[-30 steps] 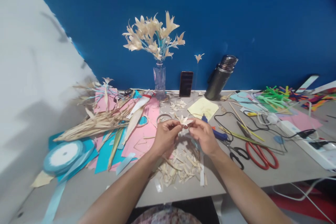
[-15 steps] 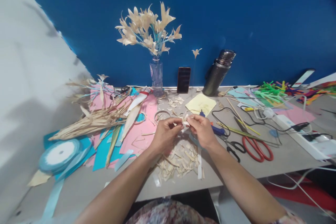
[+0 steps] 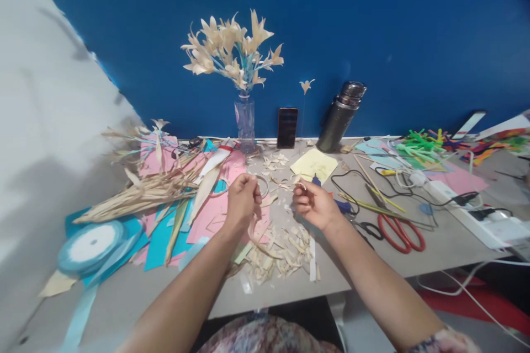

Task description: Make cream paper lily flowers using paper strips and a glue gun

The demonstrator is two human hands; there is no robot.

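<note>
Husk piece (image 3: 298,181) sits pinched in the right hand (image 3: 317,205) above the tabletop (image 3: 447,242), left of the glue gun (image 3: 343,206); I cannot tell whether the left hand (image 3: 242,201) grips anything.

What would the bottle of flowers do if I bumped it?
The clear bottle would probably tip easily: the flowers spread wide above its narrow body. Their thin, dry-looking petals might crack or crumple if it fell.
</note>
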